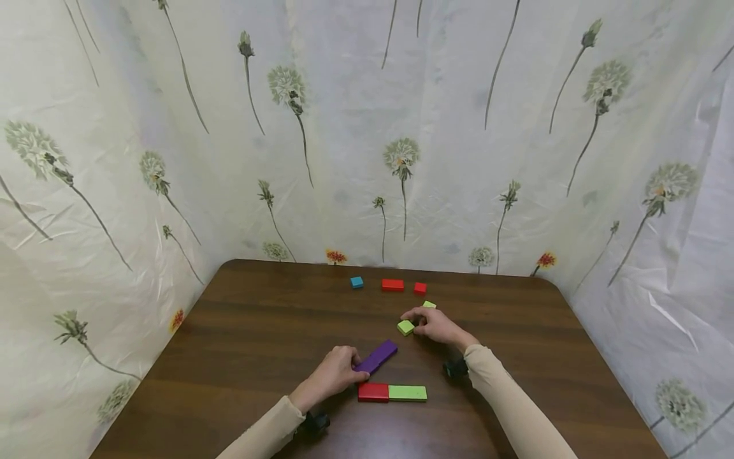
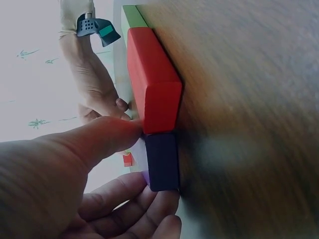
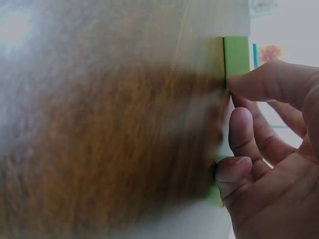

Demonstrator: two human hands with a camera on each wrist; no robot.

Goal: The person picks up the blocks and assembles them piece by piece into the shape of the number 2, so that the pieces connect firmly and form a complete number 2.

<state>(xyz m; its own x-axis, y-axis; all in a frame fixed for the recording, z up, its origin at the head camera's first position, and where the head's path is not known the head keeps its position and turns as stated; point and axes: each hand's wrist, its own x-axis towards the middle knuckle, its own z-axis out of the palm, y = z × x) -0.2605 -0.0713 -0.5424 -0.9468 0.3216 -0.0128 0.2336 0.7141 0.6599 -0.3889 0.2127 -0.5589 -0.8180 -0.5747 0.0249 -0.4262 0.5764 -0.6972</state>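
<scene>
My left hand grips the near end of a long purple block between thumb and fingers; the block lies slanted on the table. In the left wrist view the end of this purple block appears dark, beside the red block. Just in front of it, a red block lies end to end with a long lime green block. Farther back, my right hand pinches a small lime green block with thumb and forefinger. Another lime green block is partly hidden behind that hand.
Toward the far edge of the brown wooden table stand a small blue block, a longer red block and a small red block. A flower-printed curtain surrounds the table's back and sides.
</scene>
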